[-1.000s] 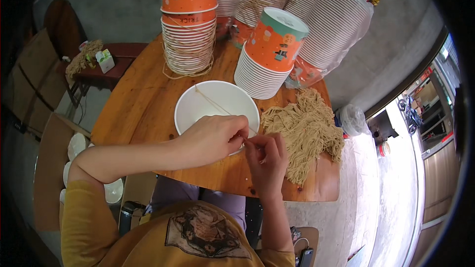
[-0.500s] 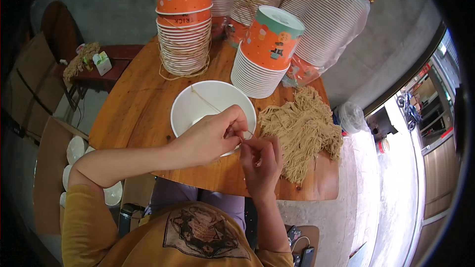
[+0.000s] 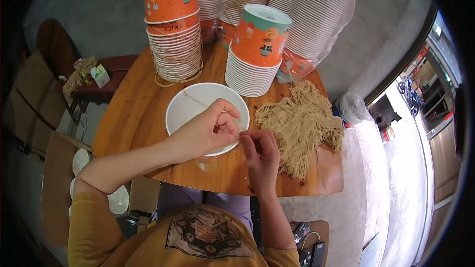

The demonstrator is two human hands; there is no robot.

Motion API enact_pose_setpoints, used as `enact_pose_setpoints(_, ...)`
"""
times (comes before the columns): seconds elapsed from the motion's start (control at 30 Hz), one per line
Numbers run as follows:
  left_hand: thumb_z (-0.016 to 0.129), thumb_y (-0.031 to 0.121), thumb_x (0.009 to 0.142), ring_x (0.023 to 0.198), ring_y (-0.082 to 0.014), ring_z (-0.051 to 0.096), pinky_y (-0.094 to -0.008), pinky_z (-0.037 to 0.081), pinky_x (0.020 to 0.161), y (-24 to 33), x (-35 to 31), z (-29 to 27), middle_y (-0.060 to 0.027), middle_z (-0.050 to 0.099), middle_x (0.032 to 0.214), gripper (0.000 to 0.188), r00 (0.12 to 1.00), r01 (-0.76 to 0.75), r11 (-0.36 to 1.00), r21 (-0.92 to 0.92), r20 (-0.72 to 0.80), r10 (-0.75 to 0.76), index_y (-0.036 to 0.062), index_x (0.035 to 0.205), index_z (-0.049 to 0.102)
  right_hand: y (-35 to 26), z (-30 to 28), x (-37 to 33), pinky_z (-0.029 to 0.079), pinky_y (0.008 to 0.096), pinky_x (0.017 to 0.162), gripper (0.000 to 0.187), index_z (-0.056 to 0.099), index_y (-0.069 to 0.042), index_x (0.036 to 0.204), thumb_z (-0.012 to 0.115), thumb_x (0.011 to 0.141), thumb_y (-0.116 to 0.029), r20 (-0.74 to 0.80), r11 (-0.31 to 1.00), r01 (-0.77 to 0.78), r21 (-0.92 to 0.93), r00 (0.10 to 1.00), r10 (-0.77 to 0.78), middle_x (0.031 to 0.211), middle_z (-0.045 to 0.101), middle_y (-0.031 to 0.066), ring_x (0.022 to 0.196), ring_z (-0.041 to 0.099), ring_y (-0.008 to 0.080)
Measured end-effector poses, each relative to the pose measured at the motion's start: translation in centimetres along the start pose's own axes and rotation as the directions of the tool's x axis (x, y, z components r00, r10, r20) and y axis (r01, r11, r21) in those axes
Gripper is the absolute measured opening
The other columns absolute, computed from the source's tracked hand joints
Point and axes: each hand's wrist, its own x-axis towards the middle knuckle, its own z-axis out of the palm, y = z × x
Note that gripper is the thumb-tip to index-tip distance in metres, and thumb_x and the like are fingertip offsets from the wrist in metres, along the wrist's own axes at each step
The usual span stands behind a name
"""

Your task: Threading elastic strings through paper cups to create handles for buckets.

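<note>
"Left hand opens out compared with half a second ago, index finger arching higher, and more near rim of the tub comes into sight beneath it!"

"And the right hand?"

"Right there at the tub's right rim, thumb and fingers pinched. Both hands meet tip to tip, and they seem to be nipping the strand together; exactly where one pinch ends and the other begins is too small to tell."

"Where does the strand run?"

"From the far left rim, slantwise over the open mouth, in behind the left hand, then out beside the fingertips. Tub's on the table, mouth up, right under the hands."

"So how far along are we?"

"Partway on this one, I'd judge: strand laid across, both hands busy at the rim. No finished fastening that I can see; the fingers cover that spot."

"And elsewhere?"

"Farther back, the left stack wears loop after loop of the same sort of strand, drooping around its white rims, so that batch looks done. The right stack shows none from here!"

"Supplies?"

"Plenty! The heap sprawls just beside the right hand, thick and tangled, no fingers in it. Bagged stacks crowd the back."
</note>
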Motion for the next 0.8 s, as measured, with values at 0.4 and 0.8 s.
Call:
enact_pose_setpoints(0.4, 0.062, 0.003, 0.093, 0.09, -0.008, 0.054, -0.0226, 0.042, 0.084, -0.4, 0.4, -0.4, -0.0025, 0.059, 0.094, 0.036, 0.997, 0.071, 0.988, -0.134, 0.043, -0.066, 0.0062, 0.122, 0.039, -0.4, -1.5, 0.9, 0.051, 0.0323, 0.062, 0.028, 0.067, -0.013, 0.1, 0.074, 0.075, -0.003, 0.123, 0.802, 0.426, -0.418, 0.902, -0.415, 0.088, 0.056, 0.0038, 0.078, 0.059, 0.0217)
enact_pose_setpoints(0.8, 0.059, 0.003, 0.094, 0.089, -0.0085, 0.053, -0.0254, 0.043, 0.085, -0.5, 0.4, 0.0, -0.0026, 0.057, 0.092, 0.035, 1.0, -0.004, 0.998, 0.069, 0.003, 0.004, 0.0063, 0.119, 0.036, -1.4, -2.2, 2.7, 0.047, 0.0262, 0.072, 0.007, 0.061, -0.001, 0.094, 0.062, 0.087, -0.004, 0.341, 0.958, -0.281, 0.049, 0.907, 0.249, 0.089, 0.056, 0.0036, 0.081, 0.057, 0.0125)
